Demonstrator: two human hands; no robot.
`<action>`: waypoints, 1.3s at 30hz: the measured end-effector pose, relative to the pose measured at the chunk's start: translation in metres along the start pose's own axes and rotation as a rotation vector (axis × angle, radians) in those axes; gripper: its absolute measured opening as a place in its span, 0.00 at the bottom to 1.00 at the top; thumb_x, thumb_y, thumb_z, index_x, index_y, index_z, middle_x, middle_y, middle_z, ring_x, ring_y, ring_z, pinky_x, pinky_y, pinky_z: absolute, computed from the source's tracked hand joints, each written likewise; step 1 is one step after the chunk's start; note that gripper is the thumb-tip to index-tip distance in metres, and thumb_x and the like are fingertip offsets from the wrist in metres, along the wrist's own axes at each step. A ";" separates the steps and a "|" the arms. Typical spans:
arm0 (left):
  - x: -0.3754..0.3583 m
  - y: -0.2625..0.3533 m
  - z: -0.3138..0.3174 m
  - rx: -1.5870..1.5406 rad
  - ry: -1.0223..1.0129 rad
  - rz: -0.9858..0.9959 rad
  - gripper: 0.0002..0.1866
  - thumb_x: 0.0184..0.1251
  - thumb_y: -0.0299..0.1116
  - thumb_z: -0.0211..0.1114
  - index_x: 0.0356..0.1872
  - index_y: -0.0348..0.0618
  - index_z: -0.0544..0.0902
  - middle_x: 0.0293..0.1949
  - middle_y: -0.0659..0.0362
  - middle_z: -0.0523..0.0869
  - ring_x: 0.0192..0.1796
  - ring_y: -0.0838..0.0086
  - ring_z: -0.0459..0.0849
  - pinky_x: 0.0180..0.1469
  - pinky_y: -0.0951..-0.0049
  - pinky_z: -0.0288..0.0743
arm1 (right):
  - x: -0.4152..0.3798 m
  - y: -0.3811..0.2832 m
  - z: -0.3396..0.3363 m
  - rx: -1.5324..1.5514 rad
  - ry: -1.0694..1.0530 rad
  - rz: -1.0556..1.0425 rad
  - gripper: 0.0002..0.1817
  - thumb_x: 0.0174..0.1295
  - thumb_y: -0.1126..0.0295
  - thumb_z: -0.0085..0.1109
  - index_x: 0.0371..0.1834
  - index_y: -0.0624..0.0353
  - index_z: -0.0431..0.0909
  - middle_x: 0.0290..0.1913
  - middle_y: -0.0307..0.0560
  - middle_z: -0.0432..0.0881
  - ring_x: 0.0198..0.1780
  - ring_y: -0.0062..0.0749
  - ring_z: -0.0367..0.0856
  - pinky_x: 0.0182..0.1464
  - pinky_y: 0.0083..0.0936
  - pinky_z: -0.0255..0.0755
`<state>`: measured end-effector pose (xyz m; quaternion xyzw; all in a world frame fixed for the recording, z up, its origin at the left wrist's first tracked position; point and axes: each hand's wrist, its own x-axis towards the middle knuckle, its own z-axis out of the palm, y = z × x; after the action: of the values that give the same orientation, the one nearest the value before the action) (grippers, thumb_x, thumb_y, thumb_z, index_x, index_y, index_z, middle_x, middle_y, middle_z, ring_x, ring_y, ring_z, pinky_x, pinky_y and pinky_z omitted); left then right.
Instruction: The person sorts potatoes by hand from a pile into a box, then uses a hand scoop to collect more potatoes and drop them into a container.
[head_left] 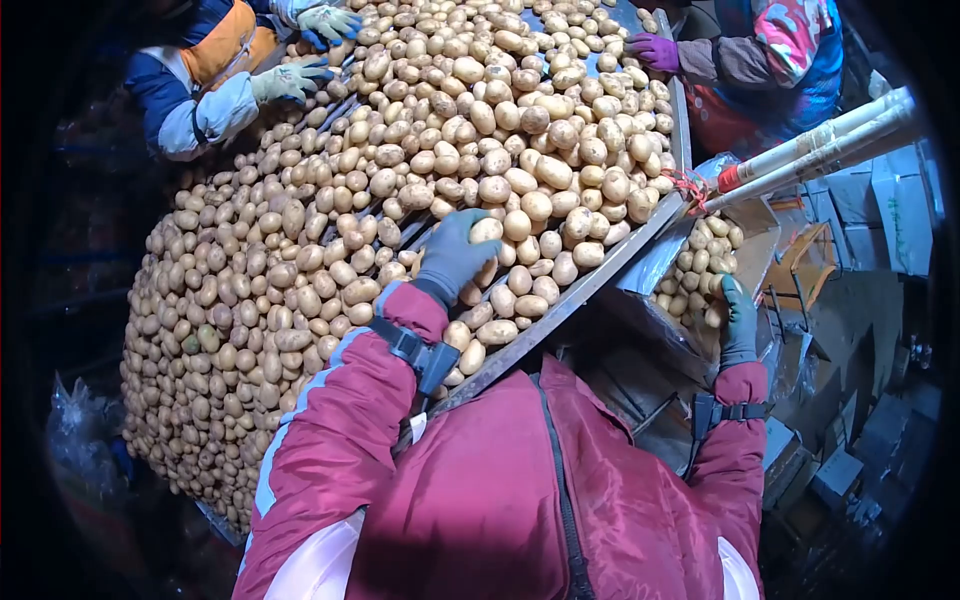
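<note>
A big heap of potatoes [290,250] covers the sorting table in front of me. My left hand [450,258], in a grey glove, reaches into the near side of the heap, its fingers curled round a potato [486,231]. To the right, a lined cardboard box [757,245] holds more potatoes [700,262]. My right hand [739,318], gloved in grey-green, is at the box's near right side. Its fingers bend around a potato [714,317] there, partly hidden from me.
A metal rim [585,290] edges the table beside me. Taped poles [815,150] jut out at the right, above the box. Across the heap are one person's pale gloves [290,80] and another's purple glove [654,51]. Cartons [900,210] stand at far right.
</note>
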<state>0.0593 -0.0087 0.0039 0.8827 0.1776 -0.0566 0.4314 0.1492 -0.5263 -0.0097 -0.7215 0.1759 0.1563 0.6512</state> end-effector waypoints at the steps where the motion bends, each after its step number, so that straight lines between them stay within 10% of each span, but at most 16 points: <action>1: 0.000 -0.002 -0.005 -0.317 -0.027 -0.080 0.27 0.58 0.42 0.76 0.59 0.43 0.84 0.46 0.54 0.88 0.45 0.71 0.87 0.50 0.69 0.82 | 0.009 0.010 -0.010 -0.149 0.067 -0.114 0.25 0.70 0.60 0.64 0.65 0.64 0.78 0.55 0.50 0.85 0.54 0.34 0.84 0.55 0.26 0.80; 5: -0.007 -0.018 -0.028 -0.710 -0.062 -0.291 0.25 0.67 0.40 0.73 0.63 0.41 0.83 0.41 0.65 0.88 0.40 0.83 0.84 0.46 0.81 0.80 | 0.000 -0.026 0.022 -0.228 0.196 -0.128 0.26 0.70 0.65 0.63 0.67 0.69 0.74 0.62 0.50 0.81 0.59 0.32 0.82 0.64 0.26 0.75; 10: -0.043 0.016 -0.052 -0.889 0.025 -0.323 0.23 0.71 0.37 0.69 0.62 0.37 0.81 0.50 0.58 0.87 0.47 0.76 0.86 0.47 0.74 0.84 | -0.054 -0.051 0.185 0.022 -0.581 -0.141 0.23 0.73 0.68 0.55 0.69 0.65 0.71 0.56 0.44 0.82 0.47 0.28 0.88 0.48 0.21 0.82; 12: -0.051 0.035 -0.049 -0.588 -0.018 -0.111 0.24 0.71 0.39 0.69 0.63 0.37 0.81 0.50 0.59 0.86 0.48 0.76 0.85 0.48 0.75 0.82 | -0.091 -0.069 0.261 0.319 -0.574 0.366 0.29 0.76 0.52 0.56 0.72 0.60 0.70 0.58 0.46 0.80 0.45 0.34 0.86 0.49 0.28 0.82; 13: -0.059 0.059 -0.054 -0.446 -0.195 -0.334 0.24 0.72 0.41 0.68 0.63 0.38 0.81 0.49 0.59 0.86 0.47 0.76 0.84 0.50 0.75 0.79 | -0.093 -0.049 0.280 0.462 -0.692 0.494 0.28 0.76 0.51 0.55 0.71 0.57 0.72 0.56 0.46 0.80 0.45 0.36 0.85 0.48 0.31 0.82; 15: -0.067 0.051 -0.042 -0.502 -0.149 -0.112 0.22 0.71 0.41 0.68 0.60 0.41 0.83 0.51 0.56 0.86 0.51 0.74 0.84 0.54 0.72 0.78 | -0.097 -0.040 0.307 0.460 -0.816 0.523 0.25 0.77 0.51 0.53 0.66 0.58 0.76 0.51 0.44 0.82 0.42 0.31 0.84 0.39 0.25 0.81; 20: -0.058 -0.018 -0.065 -0.283 0.196 -0.125 0.19 0.69 0.40 0.67 0.56 0.43 0.85 0.50 0.49 0.86 0.55 0.60 0.85 0.62 0.65 0.76 | -0.086 -0.032 0.302 0.286 -0.875 0.425 0.20 0.75 0.58 0.51 0.48 0.65 0.83 0.35 0.45 0.85 0.25 0.26 0.80 0.23 0.19 0.72; 26: -0.051 0.000 -0.022 0.589 0.053 0.100 0.23 0.60 0.44 0.70 0.56 0.47 0.83 0.53 0.51 0.85 0.58 0.50 0.80 0.60 0.54 0.75 | -0.082 -0.022 0.286 0.400 -0.838 0.524 0.14 0.67 0.71 0.51 0.45 0.72 0.83 0.34 0.50 0.83 0.28 0.35 0.81 0.32 0.28 0.79; 39: -0.045 -0.043 -0.030 0.500 0.124 0.030 0.34 0.54 0.35 0.73 0.66 0.45 0.76 0.58 0.48 0.80 0.60 0.49 0.79 0.65 0.54 0.74 | -0.076 -0.020 0.267 0.172 -0.886 0.368 0.14 0.69 0.72 0.52 0.47 0.71 0.83 0.33 0.49 0.83 0.26 0.31 0.82 0.29 0.25 0.78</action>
<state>0.0001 0.0269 0.0016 0.9663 0.1711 -0.0380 0.1887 0.0922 -0.2550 0.0152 -0.4861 0.0185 0.5459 0.6821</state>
